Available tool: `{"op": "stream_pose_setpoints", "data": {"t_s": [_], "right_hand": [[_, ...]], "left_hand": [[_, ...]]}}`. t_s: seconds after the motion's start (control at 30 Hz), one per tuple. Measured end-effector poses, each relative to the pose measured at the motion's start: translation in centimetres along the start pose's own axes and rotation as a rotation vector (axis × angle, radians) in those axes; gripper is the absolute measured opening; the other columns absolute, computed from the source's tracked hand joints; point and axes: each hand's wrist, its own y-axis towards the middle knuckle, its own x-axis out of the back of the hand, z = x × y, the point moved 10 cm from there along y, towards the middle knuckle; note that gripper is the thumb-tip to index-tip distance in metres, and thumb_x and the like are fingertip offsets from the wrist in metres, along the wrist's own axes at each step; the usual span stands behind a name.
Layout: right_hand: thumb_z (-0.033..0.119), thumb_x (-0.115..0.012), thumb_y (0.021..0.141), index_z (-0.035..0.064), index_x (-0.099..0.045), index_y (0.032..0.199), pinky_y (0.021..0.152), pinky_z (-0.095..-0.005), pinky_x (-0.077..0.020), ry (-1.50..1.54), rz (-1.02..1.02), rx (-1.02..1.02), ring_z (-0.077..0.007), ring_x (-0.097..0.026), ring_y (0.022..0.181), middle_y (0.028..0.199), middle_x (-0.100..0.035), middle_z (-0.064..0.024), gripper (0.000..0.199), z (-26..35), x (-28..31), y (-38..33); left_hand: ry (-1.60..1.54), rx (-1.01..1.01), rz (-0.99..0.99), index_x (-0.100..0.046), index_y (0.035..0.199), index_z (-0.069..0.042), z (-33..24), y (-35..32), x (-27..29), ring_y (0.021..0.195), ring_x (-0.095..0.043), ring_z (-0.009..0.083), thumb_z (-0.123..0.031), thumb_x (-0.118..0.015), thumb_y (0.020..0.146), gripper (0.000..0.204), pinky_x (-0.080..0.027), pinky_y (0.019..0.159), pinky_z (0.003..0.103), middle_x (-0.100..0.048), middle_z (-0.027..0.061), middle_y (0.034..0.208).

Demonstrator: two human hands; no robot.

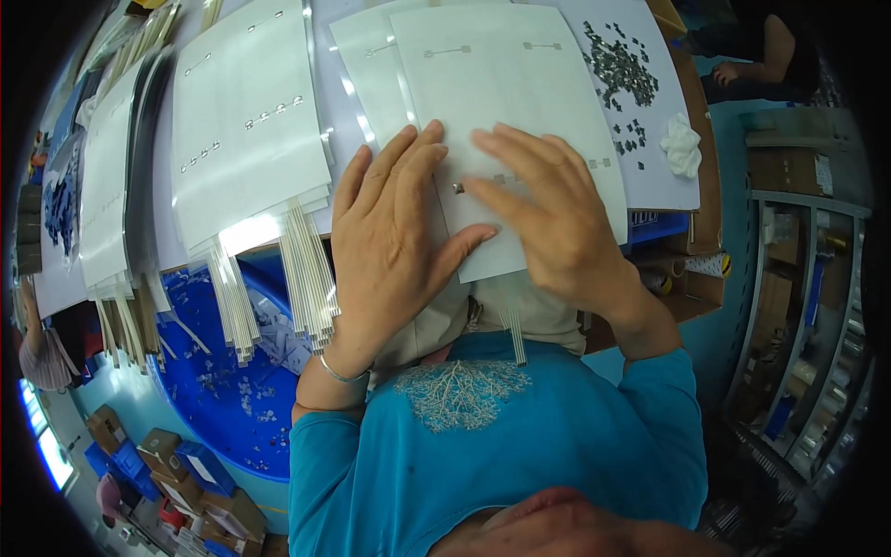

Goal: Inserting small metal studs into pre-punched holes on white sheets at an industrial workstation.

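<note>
On the cluttered worktable [334, 56], both hands' flat, released fingers [408, 162] press a white sheet [501, 84].

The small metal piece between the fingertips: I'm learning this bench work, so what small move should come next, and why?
Probably press the small metal piece flat onto the white sheet. The left hand and right hand both already rest on that sheet, their fingertips meeting beside the piece, which appears not yet aligned with the neighbouring pieces.

Sheet [520, 102] under both hands: white paper, matt, smooth. Neighbouring sheets [246, 121]: glossy, glare off the surface. Small parts [617, 70] in a heap: grey metal, shiny. Bracelet [342, 375]: polished metal. Tub [232, 408]: blue plastic, glossy. Rag [682, 146]: white cloth, crumpled. Boxes [691, 278]: brown cardboard, matt.
</note>
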Motion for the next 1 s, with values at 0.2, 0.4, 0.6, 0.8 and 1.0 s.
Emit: {"op": "stream_pose_setpoints", "data": {"t_s": [0.2, 0.4, 0.6, 0.8, 1.0], "right_hand": [[-0.009, -0.064, 0.098, -0.0036, -0.075, 0.125, 0.088, -0.0368, -0.0577, 0.100, -0.272, -0.261, -0.0302, -0.071, 0.103, 0.122, -0.070, -0.0165, 0.030, -3.8, 2.4, -3.9], [-0.006, -0.071, 0.095, -0.0028, -0.077, 0.120, 0.079, -0.0358, -0.0571, 0.093, -0.306, -0.202, -0.0279, -0.071, 0.093, 0.111, -0.073, -0.0135, 0.026, -4.4, 2.2, -4.0], [-0.005, -0.074, 0.093, -0.0022, -0.078, 0.117, 0.076, -0.0362, -0.0563, 0.071, -0.329, -0.156, -0.0268, -0.070, 0.091, 0.110, -0.073, -0.0131, 0.025, -4.4, 2.0, -4.0], [-0.005, -0.075, 0.092, -0.0022, -0.078, 0.116, 0.075, -0.0365, -0.0562, 0.085, -0.346, -0.125, -0.0268, -0.070, 0.090, 0.110, -0.073, -0.0122, 0.024, -4.5, 2.1, -4.0], [-0.005, -0.076, 0.091, -0.0017, -0.078, 0.115, 0.073, -0.0361, -0.0557, 0.093, -0.359, -0.122, -0.0261, -0.068, 0.088, 0.109, -0.073, -0.0114, 0.024, -4.7, 2.1, -4.0]], "left_hand": [[0.036, -0.048, -0.086, -0.064, 0.133, -0.005, -0.8, 0.2, 0.2, 0.139, -0.060, 0.0345, -0.044, -0.088, 0.082, 0.068, -0.043, 0.118, 0.052, -0.066, 0.0124, 0.145], [0.044, -0.136, -0.074, -0.075, 0.119, -0.004, -1.3, -0.4, 0.3, 0.127, -0.069, 0.0343, -0.033, -0.088, 0.084, 0.048, -0.053, 0.109, 0.050, -0.075, 0.0130, 0.130], [0.055, -0.094, -0.053, -0.076, 0.125, -0.008, -1.0, -0.9, 0.6, 0.128, -0.068, 0.0339, -0.034, -0.088, 0.084, 0.050, -0.052, 0.111, 0.050, -0.074, 0.0132, 0.131], [0.126, -0.140, -0.012, -0.076, 0.128, -0.013, -1.4, -0.9, 0.3, 0.129, -0.068, 0.0338, -0.036, -0.089, 0.082, 0.053, -0.052, 0.111, 0.050, -0.073, 0.0126, 0.132], [0.031, -0.146, -0.070, -0.076, 0.128, -0.010, -0.6, -1.3, 0.1, 0.128, -0.068, 0.0346, -0.033, -0.090, 0.082, 0.054, -0.053, 0.110, 0.051, -0.073, 0.0128, 0.132]]}}
